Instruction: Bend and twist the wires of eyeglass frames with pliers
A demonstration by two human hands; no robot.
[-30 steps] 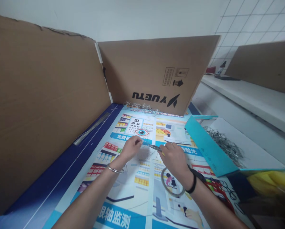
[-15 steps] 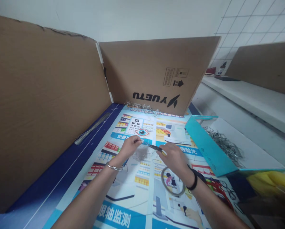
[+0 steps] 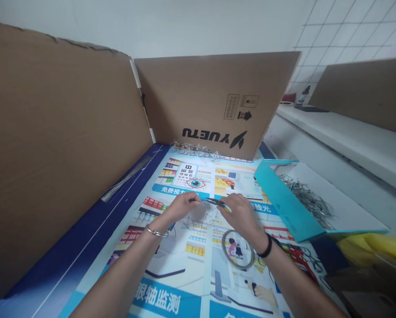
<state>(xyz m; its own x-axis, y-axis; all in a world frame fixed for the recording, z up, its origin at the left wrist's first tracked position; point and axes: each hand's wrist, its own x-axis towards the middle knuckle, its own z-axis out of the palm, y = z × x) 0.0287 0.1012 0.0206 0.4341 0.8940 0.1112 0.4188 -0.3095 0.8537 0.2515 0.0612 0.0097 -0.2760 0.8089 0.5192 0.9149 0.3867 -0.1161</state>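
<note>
My left hand is closed in a pinch on a thin wire whose loose end blurs below the fingers. My right hand is closed round small dark pliers, whose tips point left and meet the wire right by the left fingertips. Both hands hover just above a printed poster that covers the table. A coil of thin wire lies flat on the poster under my right wrist. A metal bangle sits on my left wrist, a black band on my right.
Brown cardboard panels wall off the left and the back. A turquoise box lid holding a heap of bent wire pieces lies to the right. Straight wire rods lie by the left panel. Yellow material sits far right.
The two hands have drawn closer together, so the pliers' tips now reach the left fingertips. The view has shifted slightly; the coil and boxes stay put.
</note>
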